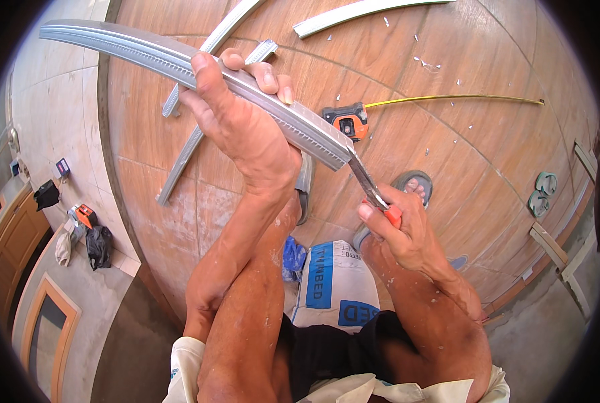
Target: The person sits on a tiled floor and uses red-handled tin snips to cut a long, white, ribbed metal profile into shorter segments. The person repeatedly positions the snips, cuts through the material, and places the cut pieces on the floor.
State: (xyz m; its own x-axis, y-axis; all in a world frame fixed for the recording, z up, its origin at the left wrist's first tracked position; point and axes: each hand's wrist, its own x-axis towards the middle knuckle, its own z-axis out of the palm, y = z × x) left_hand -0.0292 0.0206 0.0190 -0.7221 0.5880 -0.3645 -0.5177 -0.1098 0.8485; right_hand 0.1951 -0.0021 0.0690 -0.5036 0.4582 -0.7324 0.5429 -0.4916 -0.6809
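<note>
My left hand (246, 131) is wrapped round a long galvanized metal channel (132, 54), which slants from the upper left down to the middle of the view. In my right hand (407, 232) is a pair of tin snips (367, 178) with red handles, the fingers closed round the grips. The blades meet the channel's near right end, at its edge; whether they bite into the metal I cannot tell. Just beyond that end, an orange and black tape measure (347, 122) lies on the floor with its yellow blade (454, 98) drawn out to the right.
More metal channels (182, 161) lie crossed on the wood-look tiles, another (367, 13) at the far side. Small metal offcuts (427, 64) are scattered about. A white and blue sack (337, 289) is beneath me. Green sandals (543, 195) sit at right; bags (98, 246) at left.
</note>
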